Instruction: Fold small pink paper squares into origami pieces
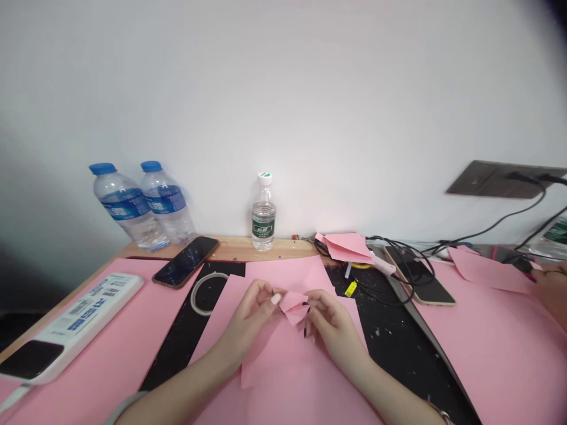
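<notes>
A small folded piece of pink paper (294, 307) is held up between both hands, above the pink sheets (283, 372) on the table. My left hand (251, 321) pinches its left corner between thumb and fingers. On the other side, my right hand (330, 324) grips the right edge with thumb and fingertips. Creases and a layered flap show on the folded paper. Part of its edges is hidden behind the fingers.
Two blue-capped bottles (166, 203), a phone (186, 261) and a power bank-like white device (80, 324) lie left. A small water bottle (264, 218) stands by the wall. Cables (398, 277), folded pink paper (348, 247) and another phone (420, 277) are right. Another person's hand (551, 289) is far right.
</notes>
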`<state>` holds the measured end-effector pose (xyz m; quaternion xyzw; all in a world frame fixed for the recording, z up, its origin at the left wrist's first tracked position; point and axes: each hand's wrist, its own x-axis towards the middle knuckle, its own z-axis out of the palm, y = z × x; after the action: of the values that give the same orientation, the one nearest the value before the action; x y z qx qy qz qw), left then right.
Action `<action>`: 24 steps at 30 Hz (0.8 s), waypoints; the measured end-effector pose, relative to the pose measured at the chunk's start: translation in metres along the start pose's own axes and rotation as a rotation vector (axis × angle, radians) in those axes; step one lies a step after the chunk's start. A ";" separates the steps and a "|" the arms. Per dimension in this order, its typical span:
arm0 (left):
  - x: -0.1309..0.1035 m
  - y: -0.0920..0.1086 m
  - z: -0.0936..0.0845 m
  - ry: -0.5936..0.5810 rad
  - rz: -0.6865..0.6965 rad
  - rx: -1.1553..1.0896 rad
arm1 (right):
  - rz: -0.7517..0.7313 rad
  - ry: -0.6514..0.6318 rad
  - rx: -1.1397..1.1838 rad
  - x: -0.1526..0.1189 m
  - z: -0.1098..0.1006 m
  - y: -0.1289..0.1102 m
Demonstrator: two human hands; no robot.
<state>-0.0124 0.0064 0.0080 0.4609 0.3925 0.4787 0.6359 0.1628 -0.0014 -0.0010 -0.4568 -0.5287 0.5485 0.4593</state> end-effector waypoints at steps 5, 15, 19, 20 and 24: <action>0.005 -0.005 -0.004 -0.052 -0.040 0.156 | 0.002 -0.037 -0.059 -0.002 0.001 -0.002; 0.006 -0.009 -0.001 -0.144 -0.106 0.168 | 0.016 -0.110 -0.067 -0.003 0.002 0.001; 0.002 -0.007 0.003 -0.125 -0.141 0.169 | 0.038 -0.131 -0.071 -0.005 0.002 -0.002; 0.001 -0.008 0.003 -0.111 -0.143 0.173 | 0.038 -0.134 -0.065 -0.005 0.003 -0.003; 0.000 -0.010 0.001 -0.045 -0.098 0.220 | 0.048 -0.092 -0.063 -0.005 0.006 -0.005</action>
<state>-0.0087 0.0047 -0.0014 0.5186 0.4503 0.3905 0.6130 0.1579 -0.0075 0.0041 -0.4577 -0.5551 0.5631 0.4066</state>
